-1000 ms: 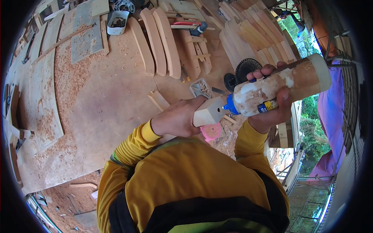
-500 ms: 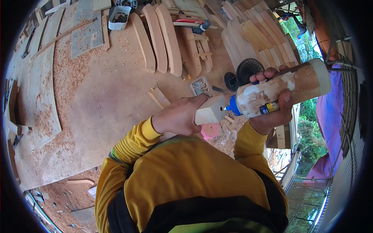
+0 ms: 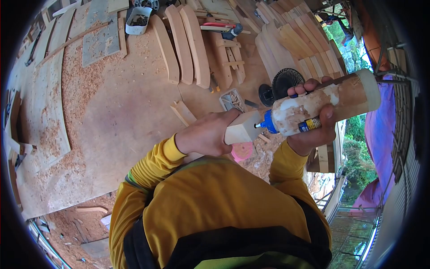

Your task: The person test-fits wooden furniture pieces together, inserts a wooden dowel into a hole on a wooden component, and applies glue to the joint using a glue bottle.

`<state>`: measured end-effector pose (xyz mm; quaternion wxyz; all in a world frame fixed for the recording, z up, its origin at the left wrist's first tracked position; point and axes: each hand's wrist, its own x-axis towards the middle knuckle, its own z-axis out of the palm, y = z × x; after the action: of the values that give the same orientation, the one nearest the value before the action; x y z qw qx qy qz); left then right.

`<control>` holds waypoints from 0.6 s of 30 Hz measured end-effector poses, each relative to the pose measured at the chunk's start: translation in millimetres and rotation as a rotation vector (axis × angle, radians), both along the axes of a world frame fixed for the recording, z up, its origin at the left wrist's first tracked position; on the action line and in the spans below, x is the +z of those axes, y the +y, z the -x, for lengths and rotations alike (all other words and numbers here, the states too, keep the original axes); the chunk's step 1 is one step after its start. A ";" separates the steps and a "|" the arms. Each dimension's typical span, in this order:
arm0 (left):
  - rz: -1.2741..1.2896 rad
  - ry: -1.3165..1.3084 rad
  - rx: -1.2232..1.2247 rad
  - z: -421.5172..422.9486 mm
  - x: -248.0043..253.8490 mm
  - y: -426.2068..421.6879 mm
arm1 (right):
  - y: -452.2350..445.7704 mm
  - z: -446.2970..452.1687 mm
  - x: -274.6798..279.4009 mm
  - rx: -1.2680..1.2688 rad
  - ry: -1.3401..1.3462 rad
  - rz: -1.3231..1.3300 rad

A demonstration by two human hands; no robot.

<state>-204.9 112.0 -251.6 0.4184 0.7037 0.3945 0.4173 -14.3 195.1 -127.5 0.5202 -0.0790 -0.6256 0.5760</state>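
Note:
My left hand (image 3: 206, 133) is closed around a pale wooden piece (image 3: 244, 130), its square end facing right. My right hand (image 3: 320, 127) grips a large glue bottle (image 3: 300, 107) with a worn, stained body and a blue cap. The bottle lies nearly level, its narrow nozzle tip at the hole in the wood's end face. Part of the wooden piece is hidden under my left hand and against my body. Just beyond the wood sits a small tray of wooden dowels (image 3: 231, 99).
Curved wooden pieces (image 3: 190, 47) lie on the workbench (image 3: 130, 116), and more are stacked (image 3: 300, 36) at the far right. A white container (image 3: 138, 21), a black round fan-like object (image 3: 287, 81) and a drill (image 3: 232, 32) are there too. Sawdust covers the left side.
The bottle has shifted slightly left, bringing its nozzle tip to the hole in the wood. My left hand and the wooden piece have stayed almost still.

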 end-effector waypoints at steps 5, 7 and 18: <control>0.041 0.012 -0.011 1.0 3.0 -1.1 | -2.9 1.6 0.9 -0.033 -0.011 -0.021; 0.048 0.020 -0.011 0.7 3.6 -1.0 | -3.0 2.4 0.7 -0.029 -0.005 -0.028; 0.035 0.007 -0.013 1.0 4.1 0.1 | -2.6 1.4 0.3 -0.053 -0.007 0.006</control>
<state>-205.9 112.0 -247.5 0.4321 0.7001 0.3987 0.4052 -15.8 192.5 -127.2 0.5330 -0.0989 -0.6232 0.5637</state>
